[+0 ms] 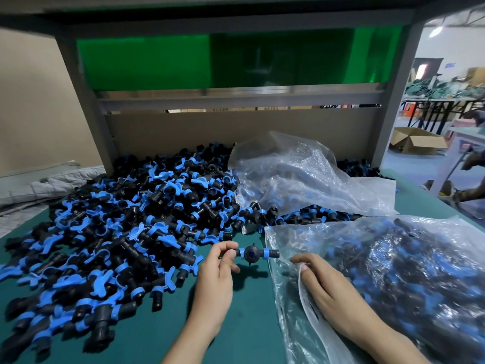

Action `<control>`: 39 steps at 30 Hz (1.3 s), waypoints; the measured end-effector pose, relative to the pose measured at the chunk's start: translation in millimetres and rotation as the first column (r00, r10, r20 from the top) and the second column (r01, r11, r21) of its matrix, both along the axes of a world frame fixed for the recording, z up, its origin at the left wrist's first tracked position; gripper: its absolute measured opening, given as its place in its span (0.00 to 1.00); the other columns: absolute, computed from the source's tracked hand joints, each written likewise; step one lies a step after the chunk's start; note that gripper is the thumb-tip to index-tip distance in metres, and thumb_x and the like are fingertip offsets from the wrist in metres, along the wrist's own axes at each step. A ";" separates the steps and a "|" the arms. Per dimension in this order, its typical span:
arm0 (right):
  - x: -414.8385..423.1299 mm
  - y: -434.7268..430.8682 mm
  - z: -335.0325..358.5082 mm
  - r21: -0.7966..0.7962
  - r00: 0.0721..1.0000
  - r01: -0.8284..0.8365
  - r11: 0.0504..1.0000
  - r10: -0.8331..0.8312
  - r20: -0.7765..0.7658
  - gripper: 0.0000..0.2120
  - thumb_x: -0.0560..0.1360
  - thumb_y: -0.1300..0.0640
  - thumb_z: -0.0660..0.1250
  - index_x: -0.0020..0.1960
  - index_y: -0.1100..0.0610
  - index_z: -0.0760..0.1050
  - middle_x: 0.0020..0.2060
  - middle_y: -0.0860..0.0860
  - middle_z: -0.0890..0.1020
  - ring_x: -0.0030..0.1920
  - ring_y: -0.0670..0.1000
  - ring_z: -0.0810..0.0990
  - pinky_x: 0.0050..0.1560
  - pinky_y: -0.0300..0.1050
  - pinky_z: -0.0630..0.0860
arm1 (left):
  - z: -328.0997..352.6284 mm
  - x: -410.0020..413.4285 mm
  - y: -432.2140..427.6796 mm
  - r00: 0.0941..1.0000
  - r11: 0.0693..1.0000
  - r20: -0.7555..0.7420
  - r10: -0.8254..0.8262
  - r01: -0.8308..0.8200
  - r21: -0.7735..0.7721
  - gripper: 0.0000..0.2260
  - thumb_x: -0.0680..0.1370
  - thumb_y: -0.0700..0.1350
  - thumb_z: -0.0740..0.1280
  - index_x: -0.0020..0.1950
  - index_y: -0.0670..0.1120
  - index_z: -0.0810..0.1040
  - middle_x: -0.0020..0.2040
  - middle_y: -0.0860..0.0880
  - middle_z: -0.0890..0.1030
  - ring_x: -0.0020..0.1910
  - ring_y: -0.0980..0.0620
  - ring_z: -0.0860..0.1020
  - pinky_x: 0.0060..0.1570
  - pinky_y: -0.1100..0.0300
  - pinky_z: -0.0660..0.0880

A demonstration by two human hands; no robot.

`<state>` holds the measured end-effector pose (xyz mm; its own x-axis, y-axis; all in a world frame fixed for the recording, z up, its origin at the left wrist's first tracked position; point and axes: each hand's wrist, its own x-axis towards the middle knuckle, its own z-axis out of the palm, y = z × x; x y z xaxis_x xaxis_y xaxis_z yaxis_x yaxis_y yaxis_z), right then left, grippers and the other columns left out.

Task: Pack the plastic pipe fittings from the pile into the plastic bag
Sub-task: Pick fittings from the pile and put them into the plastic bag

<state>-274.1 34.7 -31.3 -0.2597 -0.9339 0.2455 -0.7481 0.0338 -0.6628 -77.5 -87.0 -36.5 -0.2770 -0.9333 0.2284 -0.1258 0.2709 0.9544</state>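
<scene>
Loading step in hand, one piece at a time. Pinched in the left hand, between thumb and curled fingertips: a black plastic pipe fitting with blue collars and a round hub. Held level above the green mat, free end right at the lip of the clear plastic bag. Already well filled with the same black-and-blue parts, that bag, lying on its side at the right.

Resting on the bag's near lip, the right hand, fingers fairly straight, thumb at the rolled edge. Cannot tell whether pinching the film or only pressing it down.

To the left and behind, spread wide over the mat, the large pile of black and blue fittings. Much left to pack, by the look of it. Lying loosely on the far right part of the pile, a second, crumpled clear bag.

Next, probably: lifting the lip to widen the mouth, pushing the fitting past it, letting go only once inside. Side stubs likely to snag the thin film, so end-first entry advisable.
</scene>
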 end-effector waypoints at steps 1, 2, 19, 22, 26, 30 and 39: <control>0.0 0.1 0.1 0.002 1.000 0.000 1.000 0.000 0.001 0.19 0.78 0.33 0.47 0.62 0.36 0.68 0.57 0.28 0.74 0.59 0.31 0.73 0.55 0.33 0.69 | 0.3 0.6 -1.4 1.000 1.000 -0.013 0.001 0.000 0.025 0.07 0.83 0.48 0.60 0.52 0.58 0.77 0.40 0.50 0.81 0.41 0.59 0.79 0.42 0.68 0.72; 0.0 0.1 0.1 0.004 1.000 -0.001 1.000 0.001 0.002 0.19 0.78 0.33 0.47 0.62 0.36 0.68 0.57 0.28 0.74 0.59 0.31 0.73 0.55 0.33 0.69 | 0.2 0.8 -2.7 1.000 0.999 -0.024 0.004 -0.003 0.043 0.07 0.83 0.48 0.60 0.52 0.58 0.77 0.41 0.50 0.81 0.41 0.58 0.79 0.43 0.64 0.72; 0.0 -0.7 0.4 -0.001 1.000 -0.013 1.000 0.013 -0.007 0.20 0.78 0.34 0.47 0.61 0.39 0.70 0.57 0.31 0.75 0.59 0.34 0.74 0.58 0.38 0.71 | -1.6 2.1 -6.4 0.996 0.997 -0.075 0.037 -0.032 0.066 0.08 0.84 0.45 0.60 0.52 0.56 0.77 0.40 0.49 0.80 0.38 0.59 0.78 0.41 0.66 0.72; 0.3 0.1 1.2 0.000 1.000 -0.014 1.000 0.014 -0.007 0.19 0.78 0.34 0.48 0.61 0.39 0.70 0.57 0.32 0.75 0.59 0.34 0.74 0.58 0.37 0.71 | -1.0 1.9 -6.7 0.995 0.998 -0.088 0.038 -0.033 0.061 0.08 0.84 0.44 0.60 0.51 0.54 0.77 0.40 0.49 0.79 0.36 0.62 0.77 0.37 0.73 0.71; 1.0 0.4 1.9 0.000 1.000 -0.019 1.000 0.019 -0.008 0.20 0.78 0.35 0.48 0.62 0.39 0.71 0.57 0.32 0.75 0.59 0.34 0.74 0.58 0.36 0.71 | -1.3 1.7 -7.4 0.995 0.997 -0.093 0.046 -0.040 0.068 0.08 0.84 0.44 0.61 0.51 0.54 0.77 0.40 0.50 0.80 0.36 0.61 0.77 0.37 0.73 0.71; 1.3 0.4 2.9 -0.003 1.000 -0.020 1.000 0.020 -0.005 0.20 0.79 0.35 0.48 0.62 0.39 0.71 0.57 0.32 0.76 0.59 0.34 0.74 0.58 0.35 0.71 | -3.3 2.2 -8.8 0.995 0.996 -0.079 0.052 -0.046 0.075 0.08 0.83 0.45 0.61 0.51 0.56 0.77 0.39 0.51 0.80 0.37 0.59 0.78 0.40 0.68 0.72; 0.0 -0.6 -1.2 -0.017 1.000 -0.026 1.000 0.026 -0.017 0.10 0.83 0.45 0.52 0.56 0.40 0.71 0.53 0.35 0.77 0.57 0.38 0.76 0.58 0.40 0.72 | -1.2 1.4 -7.9 0.994 0.997 -0.090 0.062 -0.057 0.051 0.07 0.83 0.47 0.61 0.51 0.54 0.77 0.41 0.52 0.80 0.36 0.60 0.79 0.38 0.70 0.73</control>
<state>-274.2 34.2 -32.5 -0.2314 -0.9358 0.2660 -0.7595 0.0028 -0.6505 -76.2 -94.9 -37.7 -0.2007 -0.9580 0.2048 -0.0524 0.2193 0.9743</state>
